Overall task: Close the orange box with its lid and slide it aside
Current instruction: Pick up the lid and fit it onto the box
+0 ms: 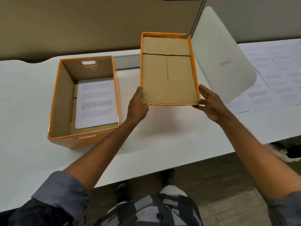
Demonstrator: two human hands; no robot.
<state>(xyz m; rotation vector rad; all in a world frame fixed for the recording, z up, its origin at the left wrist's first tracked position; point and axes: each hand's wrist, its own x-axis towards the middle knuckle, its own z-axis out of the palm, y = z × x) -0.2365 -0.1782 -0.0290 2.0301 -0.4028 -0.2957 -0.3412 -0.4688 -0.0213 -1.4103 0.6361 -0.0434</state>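
Nearest: two forearms in rolled grey sleeves reach out over a white table (pixel 162 141).

Left hand (pixel 137 106): clasped on the near-left corner of the lid (pixel 168 70), thumb along its left wall.

Right hand (pixel 210 103): fingers spread narrow, cupping the near-right corner from beneath.

Lid: orange-edged, brown cardboard inside, hollow side up, held above the table, right of the orange box (pixel 84 103).

Orange box: open on the table at left, brown inner walls, a handle slot in the far wall, printed sheets (pixel 96 101) lying flat on its floor.

Right and farther: a white tilted panel (pixel 223 62), more printed sheets beyond.

Risk, as judged: the lid must turn over before seating; held only by its near corners, it could slip or land skewed, catching a rim instead of sleeving it.
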